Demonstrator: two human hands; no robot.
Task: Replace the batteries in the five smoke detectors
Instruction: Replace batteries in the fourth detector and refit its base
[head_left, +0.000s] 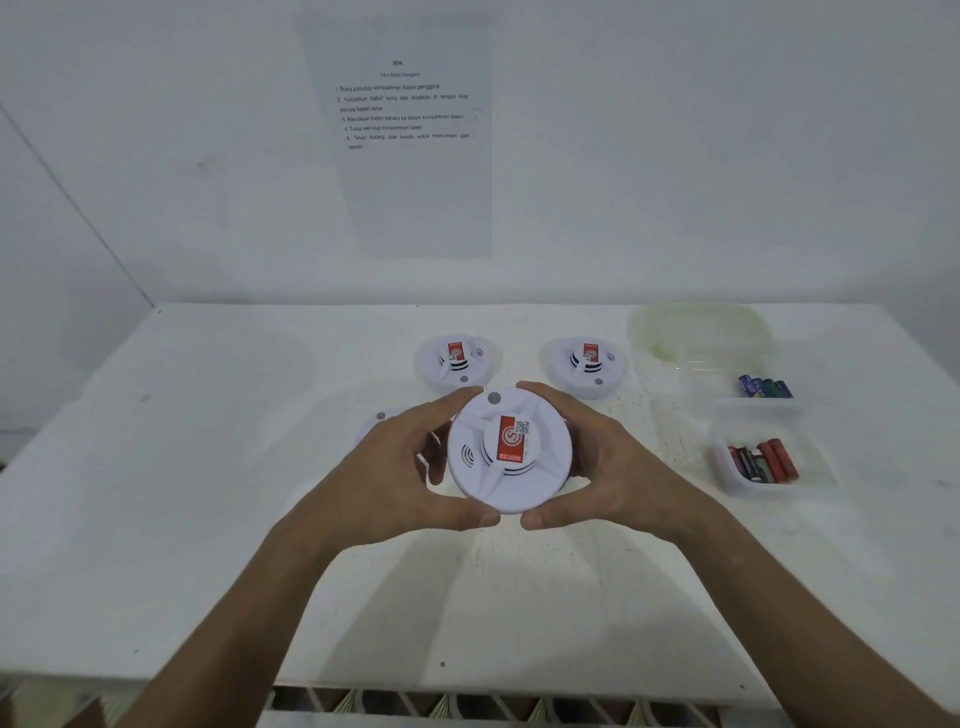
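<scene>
Right now, head cam: left hand (415, 467) and right hand (613, 462) both curl round the rim of one smoke detector (509, 449), held face-up above the table (208, 467), w/ two more detectors behind and battery trays at right. Prob. light, stiff, smooth plastic, so gripping the edge on opposite sides looks best for twisting it open.

A round white smoke detector (509, 449), red-labelled and face up, is held above the table's (208, 467) middle. Two more (457, 361) (589, 364) lie nearer the back edge; another (382, 418) is mostly hidden. Batteries (764, 387) (761, 460) lie in trays by the right edge.
</scene>
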